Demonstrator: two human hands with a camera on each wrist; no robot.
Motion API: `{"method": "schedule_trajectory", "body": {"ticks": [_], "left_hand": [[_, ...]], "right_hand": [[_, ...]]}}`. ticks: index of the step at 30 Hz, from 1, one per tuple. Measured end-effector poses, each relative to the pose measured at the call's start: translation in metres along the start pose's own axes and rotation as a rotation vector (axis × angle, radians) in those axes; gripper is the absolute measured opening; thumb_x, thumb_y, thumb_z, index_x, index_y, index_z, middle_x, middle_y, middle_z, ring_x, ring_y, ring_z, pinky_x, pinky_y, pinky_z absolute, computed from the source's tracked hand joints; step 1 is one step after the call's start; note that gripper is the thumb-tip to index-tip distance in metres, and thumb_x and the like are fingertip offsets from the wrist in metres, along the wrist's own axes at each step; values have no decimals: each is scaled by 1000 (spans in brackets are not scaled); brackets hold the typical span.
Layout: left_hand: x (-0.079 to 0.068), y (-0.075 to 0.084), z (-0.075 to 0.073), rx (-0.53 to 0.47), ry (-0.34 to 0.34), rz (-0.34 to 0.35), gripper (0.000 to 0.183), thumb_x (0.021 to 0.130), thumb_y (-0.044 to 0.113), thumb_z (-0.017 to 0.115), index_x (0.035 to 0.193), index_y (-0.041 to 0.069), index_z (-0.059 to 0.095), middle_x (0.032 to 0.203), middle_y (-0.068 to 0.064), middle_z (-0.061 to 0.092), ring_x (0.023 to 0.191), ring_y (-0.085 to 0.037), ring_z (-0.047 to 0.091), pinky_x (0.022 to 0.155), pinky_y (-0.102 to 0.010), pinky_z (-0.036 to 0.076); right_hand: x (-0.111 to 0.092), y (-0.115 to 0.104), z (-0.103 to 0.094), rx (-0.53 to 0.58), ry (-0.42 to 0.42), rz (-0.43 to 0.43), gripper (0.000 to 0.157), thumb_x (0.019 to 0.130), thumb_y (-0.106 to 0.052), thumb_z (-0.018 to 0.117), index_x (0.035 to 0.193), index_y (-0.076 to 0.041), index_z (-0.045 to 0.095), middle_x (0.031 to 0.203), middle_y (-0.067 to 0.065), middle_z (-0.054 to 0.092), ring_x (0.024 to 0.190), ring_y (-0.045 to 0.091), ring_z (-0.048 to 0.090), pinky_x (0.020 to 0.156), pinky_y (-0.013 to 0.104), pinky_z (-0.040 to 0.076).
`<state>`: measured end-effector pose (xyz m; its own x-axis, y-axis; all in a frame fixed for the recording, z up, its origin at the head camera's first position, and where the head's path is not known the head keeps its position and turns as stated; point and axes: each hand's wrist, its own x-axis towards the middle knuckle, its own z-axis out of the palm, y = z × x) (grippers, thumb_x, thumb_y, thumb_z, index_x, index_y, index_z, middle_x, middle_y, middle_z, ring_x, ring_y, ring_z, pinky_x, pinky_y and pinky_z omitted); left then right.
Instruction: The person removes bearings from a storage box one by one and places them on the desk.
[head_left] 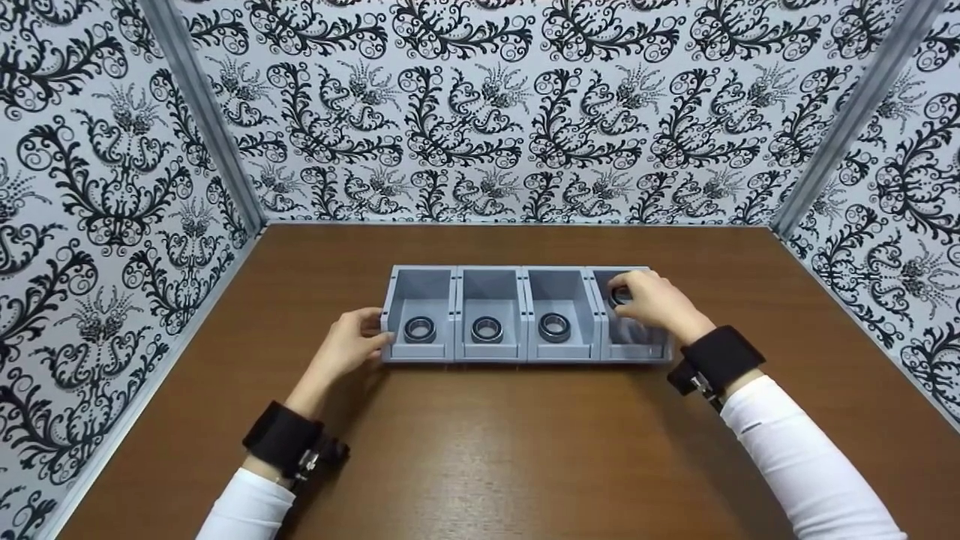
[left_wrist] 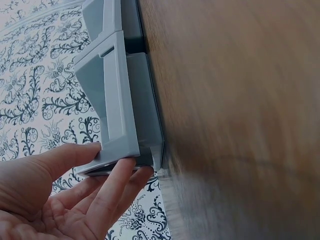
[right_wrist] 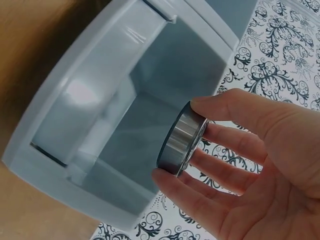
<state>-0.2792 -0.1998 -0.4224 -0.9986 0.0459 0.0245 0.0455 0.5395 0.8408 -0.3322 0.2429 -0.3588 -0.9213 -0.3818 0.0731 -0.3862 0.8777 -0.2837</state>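
Observation:
A row of joined grey storage bins stands on the table. Ring-shaped ball bearings lie in three of them: one in the leftmost bin, one in the second, one in the third. My left hand grips the row's left end, thumb over the front edge and fingers against the outside, as the left wrist view shows. Over the rightmost bin, my right hand pinches another ball bearing between thumb and fingertips. In the head view that hand partly covers the bearing.
The brown wooden table extends around the bins on every side. Walls with a black floral pattern enclose it at the back, left and right, with grey posts at the corners. Both wrists wear black straps.

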Motion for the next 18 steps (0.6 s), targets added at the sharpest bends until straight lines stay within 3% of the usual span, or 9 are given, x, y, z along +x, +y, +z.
{"method": "schedule_trajectory", "body": {"ticks": [8,18], "left_hand": [[0,0,0,-5,-5,0,49,93,5,65,137,-9,52,130,-30,62,117,-38,66,72,-23,60],[-1,0,-1,-4,-12,-2,47,94,4,64,137,-9,52,130,-30,62,118,-39,65,75,-27,60]], "right_hand": [[1,-3,-4,1,7,-8,47,79,-6,67,124,7,65,128,29,64,120,52,55,101,65,44],[1,-2,-8,7,12,-7,45,79,-6,68,123,7,66,122,30,66,106,44,64,88,57,53]]}}
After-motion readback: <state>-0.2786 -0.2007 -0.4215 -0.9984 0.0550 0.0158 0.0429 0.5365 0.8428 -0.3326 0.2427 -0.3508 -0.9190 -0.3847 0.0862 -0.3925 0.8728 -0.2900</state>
